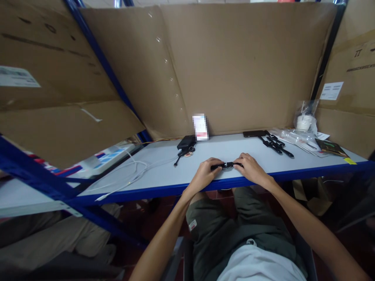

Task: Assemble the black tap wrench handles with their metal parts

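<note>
Near the table's front edge, a black strap-like item that looks like a wristwatch (227,165) stretches between my two hands, with a shiny part at its middle. My left hand (206,171) is closed on its left end. Its right end is pinched by my right hand (248,167). Farther right on the grey table (222,148) lie several similar black watches (275,144), bunched together. Fingers cover both ends of the held watch, so its straps show only in part.
A black box-like device (186,143) with a short cable lies at the back left, beside a propped phone with a lit screen (200,127). White cables (136,171) trail leftward. At the right are a dark phone (254,134), plastic bags (293,137) and a bagged cup (304,121). Cardboard (243,70) walls the back.
</note>
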{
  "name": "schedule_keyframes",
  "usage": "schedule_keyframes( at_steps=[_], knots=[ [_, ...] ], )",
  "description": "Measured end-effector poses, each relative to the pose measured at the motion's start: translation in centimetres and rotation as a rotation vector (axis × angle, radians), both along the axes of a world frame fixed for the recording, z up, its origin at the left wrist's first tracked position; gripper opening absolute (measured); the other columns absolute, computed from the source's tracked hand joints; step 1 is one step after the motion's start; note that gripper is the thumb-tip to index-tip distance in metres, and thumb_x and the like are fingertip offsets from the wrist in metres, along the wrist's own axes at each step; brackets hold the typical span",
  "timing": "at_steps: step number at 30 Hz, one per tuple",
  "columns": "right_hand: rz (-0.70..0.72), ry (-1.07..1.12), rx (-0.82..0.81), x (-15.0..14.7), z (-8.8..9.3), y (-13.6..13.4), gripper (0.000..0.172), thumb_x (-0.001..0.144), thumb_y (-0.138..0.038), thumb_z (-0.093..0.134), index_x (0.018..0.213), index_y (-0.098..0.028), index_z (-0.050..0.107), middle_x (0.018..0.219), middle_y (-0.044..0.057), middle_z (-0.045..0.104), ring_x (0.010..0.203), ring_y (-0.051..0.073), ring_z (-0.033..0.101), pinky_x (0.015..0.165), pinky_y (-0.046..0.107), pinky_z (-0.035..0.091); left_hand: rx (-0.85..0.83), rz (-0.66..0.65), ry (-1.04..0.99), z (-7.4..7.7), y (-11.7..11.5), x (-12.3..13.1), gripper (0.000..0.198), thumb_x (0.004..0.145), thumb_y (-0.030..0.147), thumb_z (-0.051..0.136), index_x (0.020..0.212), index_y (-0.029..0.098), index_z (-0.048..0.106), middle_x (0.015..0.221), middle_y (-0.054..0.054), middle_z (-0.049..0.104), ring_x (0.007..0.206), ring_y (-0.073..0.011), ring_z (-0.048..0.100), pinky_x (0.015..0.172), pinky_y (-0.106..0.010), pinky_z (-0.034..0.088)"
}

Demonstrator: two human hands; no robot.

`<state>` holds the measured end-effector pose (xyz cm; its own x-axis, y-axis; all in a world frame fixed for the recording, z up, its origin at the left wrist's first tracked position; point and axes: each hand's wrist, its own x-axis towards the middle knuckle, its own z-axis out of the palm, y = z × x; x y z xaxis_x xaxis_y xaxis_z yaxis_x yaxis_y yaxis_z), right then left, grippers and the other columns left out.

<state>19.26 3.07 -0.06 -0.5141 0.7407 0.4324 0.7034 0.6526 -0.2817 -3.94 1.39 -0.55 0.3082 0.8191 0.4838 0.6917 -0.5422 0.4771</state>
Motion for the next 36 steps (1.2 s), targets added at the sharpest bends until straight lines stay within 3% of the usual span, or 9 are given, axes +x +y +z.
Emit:
schedule_keyframes(
  at_steps=[6, 15, 36],
  knots=[
    [0.006, 0.059, -0.011, 0.1, -0.16, 0.13, 0.016, 0.099, -0.025, 0.065, 0.102, -0.017, 0.078, 0.097, 0.009, 0.066, 0.099, 0.022, 0.06, 0.091, 0.032, 0.044, -0.002, -0.032, -0.021, -0.42, 0.05, -0.09, 0.034, 0.087, 0.012, 0.057, 0.113, 0.019, 0.078, 0.119, -0.01, 0.075, 0.111, -0.0253, 0.07, 0.104, -0.041, 0.053],
    [-0.005, 0.1, -0.06, 0.19, 0.16, 0.17, 0.012, 0.097, -0.024, 0.068, 0.099, -0.019, 0.079, 0.088, 0.005, 0.063, 0.088, 0.019, 0.061, 0.084, 0.029, 0.042, -0.008, -0.025, -0.025, -0.17, -0.03, 0.23, 0.03, 0.089, 0.015, 0.059, 0.112, 0.018, 0.079, 0.115, -0.01, 0.076, 0.108, -0.0257, 0.071, 0.101, -0.038, 0.055],
    [0.001, 0.13, -0.073, 0.46, 0.3, 0.12, 0.012, 0.096, -0.026, 0.069, 0.1, -0.02, 0.079, 0.089, 0.005, 0.065, 0.087, 0.019, 0.062, 0.083, 0.028, 0.043, -0.028, -0.041, -0.045, 0.12, 0.05, 0.17, 0.032, 0.087, 0.013, 0.061, 0.109, 0.023, 0.081, 0.115, -0.007, 0.078, 0.108, -0.0248, 0.072, 0.1, -0.036, 0.056]
  ],
)
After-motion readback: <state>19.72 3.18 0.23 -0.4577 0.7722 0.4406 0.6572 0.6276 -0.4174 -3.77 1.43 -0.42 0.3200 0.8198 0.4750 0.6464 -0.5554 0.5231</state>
